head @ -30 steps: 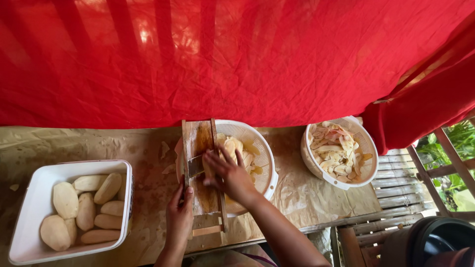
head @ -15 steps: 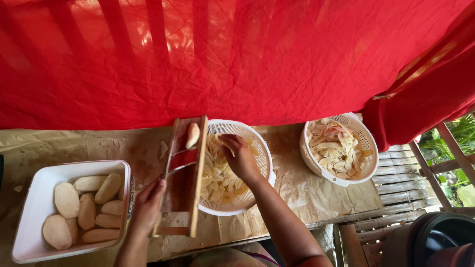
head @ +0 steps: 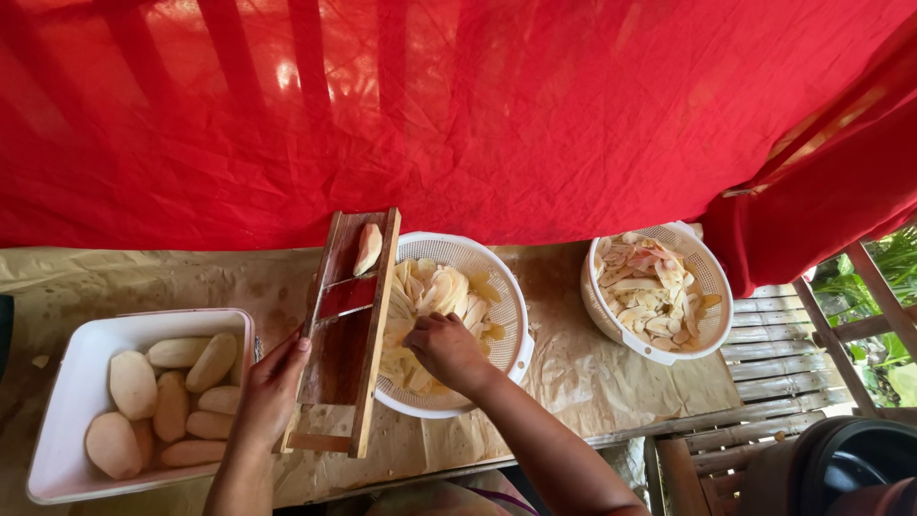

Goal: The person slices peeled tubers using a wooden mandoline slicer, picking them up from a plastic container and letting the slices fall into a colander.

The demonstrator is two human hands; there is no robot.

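1. Nearest you, your left hand (head: 270,382) wraps thumb and fingers around the left rail of the wooden slicer (head: 346,330), near its bottom end at the front edge of the bench. The slicer looks stiff and fairly light; hold it by the side rails, well away from the metal blade across its middle.
2. Your right hand (head: 441,349) reaches into the white colander (head: 511,320) just right of the slicer, fingers curled down among the pale slices (head: 432,291); you cannot tell whether it has any pinched. The slices look thin, limp and slippery, so scoop them rather than pinch.
3. On the bench's left end sits one white tub (head: 57,459) holding about nine peeled roots (head: 134,384), firm and probably slick.
4. One root stub (head: 367,248) rests at the slicer's far end.
5. A second colander (head: 705,320) of slices stands near the bench's right edge. Behind, a red cloth (head: 478,105) hangs.
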